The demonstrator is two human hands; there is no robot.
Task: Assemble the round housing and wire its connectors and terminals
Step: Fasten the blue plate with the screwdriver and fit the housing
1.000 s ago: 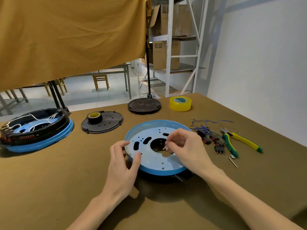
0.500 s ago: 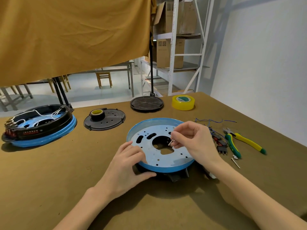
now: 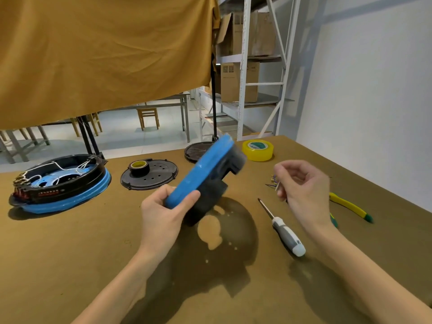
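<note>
Housing (image 3: 201, 176) lifted, tilted (blurred) | left grip (image 3: 163, 213) clasps rim | right grip (image 3: 301, 183) pinches screw (image 3: 277, 186)

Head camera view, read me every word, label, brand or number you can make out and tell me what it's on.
No text can be read in this view.
Yellow tape roll: green label on its core, print too blurred.
Upper cardboard boxes: small printed marks, too small.
Lower cardboard box: printed marks, too small.
Wired housing: pale markings on its black wall, illegible.
</note>
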